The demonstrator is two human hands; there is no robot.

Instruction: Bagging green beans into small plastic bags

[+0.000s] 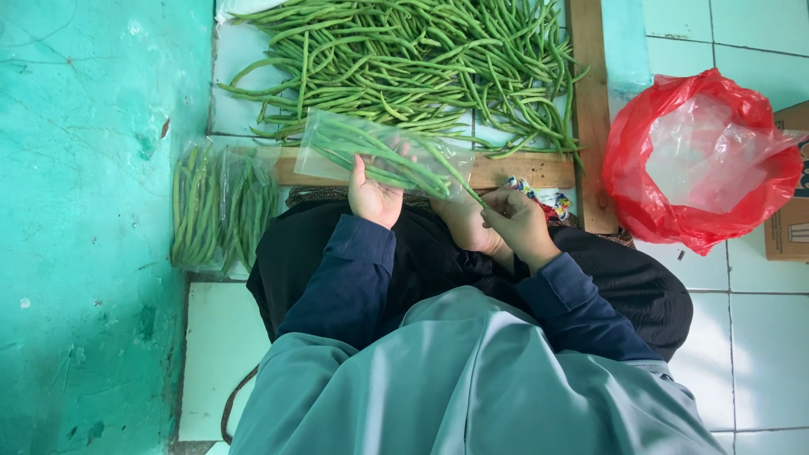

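Left hand (pixel 373 198) gripping clear bag (pixel 383 154) from below, keeping it level over lap. Right hand (pixel 518 221) pinching bean stems (pixel 455 179) at bag mouth, aligning ends. Loose bean pile (pixel 404 59) lying ahead within reach; filled packs (pixel 221 206) lying beside wall; red bag (pixel 699 164) sitting open at right.

— Where's the view from?

— One camera, worn on the head, looking steeply down over the person's own chest and lap (pixel 472 371).

— How close?

— Near: the sleeves fill the lower half, and the tiled floor (pixel 758 337) lies just beyond the knees.

— What's at the far edge?

— A pile of green beans (pixel 404 59) at the top, a turquoise wall (pixel 93 227) running down the left. No second view shares it.
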